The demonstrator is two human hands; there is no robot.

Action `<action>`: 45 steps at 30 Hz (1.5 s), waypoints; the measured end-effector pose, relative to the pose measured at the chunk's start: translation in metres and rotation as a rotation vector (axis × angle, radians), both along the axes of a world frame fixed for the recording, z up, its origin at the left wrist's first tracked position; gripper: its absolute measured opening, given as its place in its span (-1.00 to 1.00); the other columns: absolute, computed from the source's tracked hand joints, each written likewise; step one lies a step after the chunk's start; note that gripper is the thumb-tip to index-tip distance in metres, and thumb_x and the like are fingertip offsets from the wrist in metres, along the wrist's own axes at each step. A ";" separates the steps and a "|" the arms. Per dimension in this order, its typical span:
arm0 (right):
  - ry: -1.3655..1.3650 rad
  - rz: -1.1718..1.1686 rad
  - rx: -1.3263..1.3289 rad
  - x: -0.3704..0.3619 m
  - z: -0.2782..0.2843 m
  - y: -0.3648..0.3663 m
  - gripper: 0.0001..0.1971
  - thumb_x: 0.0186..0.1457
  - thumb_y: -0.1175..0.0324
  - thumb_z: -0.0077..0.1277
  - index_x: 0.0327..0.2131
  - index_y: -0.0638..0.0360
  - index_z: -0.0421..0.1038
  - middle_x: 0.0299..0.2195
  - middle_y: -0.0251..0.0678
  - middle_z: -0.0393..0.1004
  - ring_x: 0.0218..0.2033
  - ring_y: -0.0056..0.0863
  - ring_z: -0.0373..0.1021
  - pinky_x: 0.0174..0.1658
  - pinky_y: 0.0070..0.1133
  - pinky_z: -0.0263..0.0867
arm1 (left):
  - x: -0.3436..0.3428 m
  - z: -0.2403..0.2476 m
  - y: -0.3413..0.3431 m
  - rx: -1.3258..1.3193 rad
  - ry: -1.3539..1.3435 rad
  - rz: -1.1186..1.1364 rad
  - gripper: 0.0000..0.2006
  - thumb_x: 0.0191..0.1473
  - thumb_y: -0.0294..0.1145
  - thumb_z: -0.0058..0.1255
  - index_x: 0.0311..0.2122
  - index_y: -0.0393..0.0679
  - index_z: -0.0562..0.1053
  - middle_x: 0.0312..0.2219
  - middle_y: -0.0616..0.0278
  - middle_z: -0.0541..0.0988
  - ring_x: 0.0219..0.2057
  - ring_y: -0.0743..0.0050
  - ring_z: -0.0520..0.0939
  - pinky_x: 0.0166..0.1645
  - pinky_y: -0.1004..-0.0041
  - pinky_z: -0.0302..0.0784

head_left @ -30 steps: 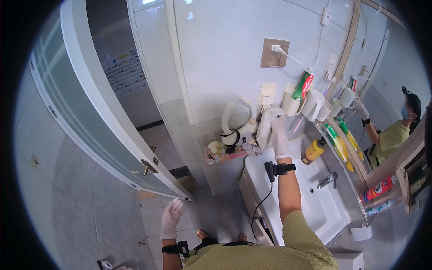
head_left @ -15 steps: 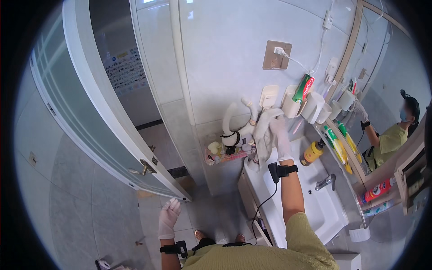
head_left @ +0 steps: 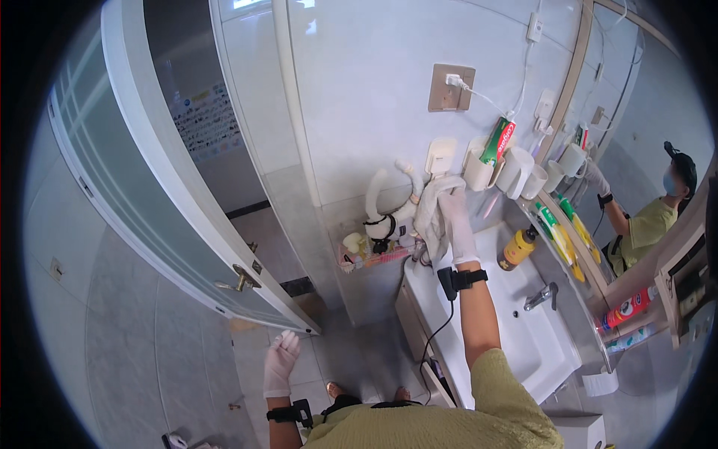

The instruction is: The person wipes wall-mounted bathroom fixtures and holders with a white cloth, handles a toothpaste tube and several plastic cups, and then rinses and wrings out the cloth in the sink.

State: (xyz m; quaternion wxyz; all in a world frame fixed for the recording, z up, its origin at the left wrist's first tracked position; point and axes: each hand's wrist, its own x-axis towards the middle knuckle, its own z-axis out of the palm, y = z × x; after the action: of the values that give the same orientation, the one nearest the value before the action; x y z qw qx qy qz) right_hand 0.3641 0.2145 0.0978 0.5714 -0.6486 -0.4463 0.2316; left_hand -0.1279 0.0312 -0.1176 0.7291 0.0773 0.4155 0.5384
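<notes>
A grey-white towel (head_left: 431,213) hangs against the wall below a cream adhesive hook (head_left: 441,156). My right hand (head_left: 458,224), in a white glove, reaches up over the basin's far left end and grips the towel near its top; folds of cloth partly hide the fingertips. My left hand (head_left: 282,364), gloved too, hangs low beside the door's lower edge. Its fingers are loosely stretched and hold nothing. Just left of the towel, a white hair dryer (head_left: 389,224) with a pale hose-like part sits on a pink rack (head_left: 381,260).
The white basin (head_left: 499,352) has a chrome tap (head_left: 540,297) and a yellow pump bottle (head_left: 517,249). Wall cups (head_left: 516,170) and a toothpaste box (head_left: 496,141) are right of the hook. A mirror (head_left: 636,112) is at right; a half-open door (head_left: 179,202) stands left.
My right hand has shifted slightly left and closer to the hook, still at the towel. The whole view has turned a little. My left hand stays about where it was.
</notes>
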 end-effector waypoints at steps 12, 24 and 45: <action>-0.064 -0.139 0.218 -0.006 -0.005 0.000 -0.65 0.06 0.41 -0.17 -0.05 0.31 0.27 -0.20 -0.15 0.45 -0.18 -0.41 0.40 -0.13 -0.53 0.31 | -0.007 -0.010 0.000 0.054 -0.055 -0.054 -0.65 0.15 -0.26 -0.20 0.01 -0.17 0.32 -0.10 0.22 0.49 -0.08 0.31 0.48 0.03 0.25 0.30; -0.020 -0.104 0.246 -0.017 0.012 -0.007 -0.58 0.07 0.25 -0.18 0.01 0.19 0.22 -0.14 -0.08 0.40 -0.15 -0.29 0.38 -0.07 -0.46 0.25 | -0.018 -0.004 -0.025 0.023 -0.033 0.035 -0.64 0.15 -0.25 -0.18 0.02 -0.16 0.31 -0.09 0.21 0.47 -0.07 0.32 0.46 0.03 0.27 0.27; 0.469 -0.163 0.559 -0.002 -0.050 -0.018 -0.72 0.09 0.36 -0.19 -0.18 0.36 0.32 -0.35 -0.17 0.45 -0.35 -0.36 0.39 -0.31 -0.55 0.31 | -0.007 -0.008 -0.008 0.026 -0.034 0.006 -0.65 0.16 -0.26 -0.22 0.01 -0.15 0.32 -0.10 0.21 0.48 -0.09 0.30 0.48 -0.01 0.24 0.33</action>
State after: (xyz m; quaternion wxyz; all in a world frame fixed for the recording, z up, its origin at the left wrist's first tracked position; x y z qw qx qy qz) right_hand 0.3620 0.1961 0.0482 0.8297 -0.4301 -0.2961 0.1970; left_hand -0.1351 0.0235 -0.1259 0.7333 0.0762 0.3962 0.5472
